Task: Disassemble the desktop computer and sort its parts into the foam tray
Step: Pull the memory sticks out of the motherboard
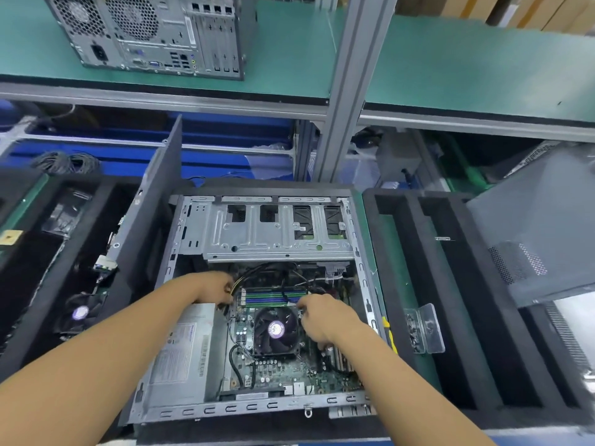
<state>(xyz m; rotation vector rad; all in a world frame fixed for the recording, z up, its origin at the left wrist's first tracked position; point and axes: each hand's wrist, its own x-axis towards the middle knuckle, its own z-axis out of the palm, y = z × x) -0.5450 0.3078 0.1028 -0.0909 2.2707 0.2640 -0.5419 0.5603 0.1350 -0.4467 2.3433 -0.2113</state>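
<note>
Open grey metal desktop computer case [273,226] is laid flat on green worktop [401,275], beside black foam tray [418,193]. Left hand [214,289] is curled round yellow-black cables [237,282] inside it. Right hand [322,317] is pinched on white clip [291,303] by black cooler fan [276,329].

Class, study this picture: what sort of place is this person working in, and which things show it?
Probably an electronics disassembly or refurbishing workshop: an opened desktop computer lies flat, a slotted black foam tray sits to its right, and another tower stands on the green-matted shelf above.
</note>
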